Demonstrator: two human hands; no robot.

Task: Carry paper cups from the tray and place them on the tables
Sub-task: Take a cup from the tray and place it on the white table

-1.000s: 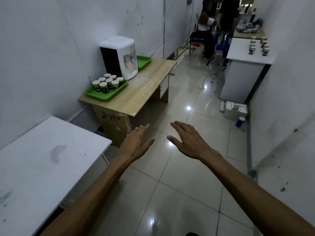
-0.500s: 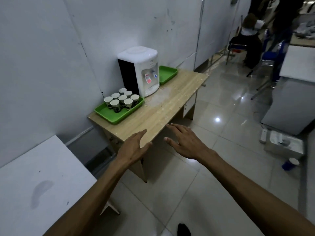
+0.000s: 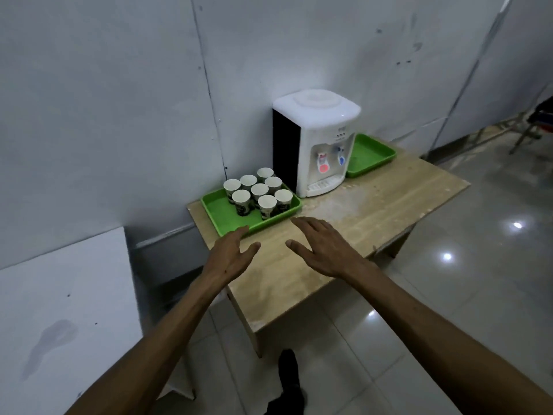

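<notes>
The grey panelled wall [image 3: 119,85] fills the upper left of the head view, and a glossy tiled floor [image 3: 478,295] runs off to the right. A white table [image 3: 59,310] stands at the lower left, with a dark smudge on its top. Beside it, against the wall, is a wooden table [image 3: 374,211] with a pale, worn patch at its middle.

On the wooden table a white water dispenser [image 3: 317,139] stands upright against the wall, its red and blue taps facing out. Just to its right lies a green tray [image 3: 371,154] holding nothing that can be seen. Just to its left, at the table's near left corner, lies a second green tray [image 3: 221,214]. The paper cups [image 3: 257,190], eight counted, stand upright and close together in the far half of that tray, rims up, next to the dispenser's dark side.

Both arms reach forward over the wooden table. The left hand [image 3: 230,256] is spread, fingers straight, palm down; its fingertips lie at the near rim of the cup tray, contact not determinable. The right hand [image 3: 320,250] is likewise spread flat, fingers extended, just short of the same tray. Neither hand holds anything. A dark shoe [image 3: 288,372] shows on the floor below.
</notes>
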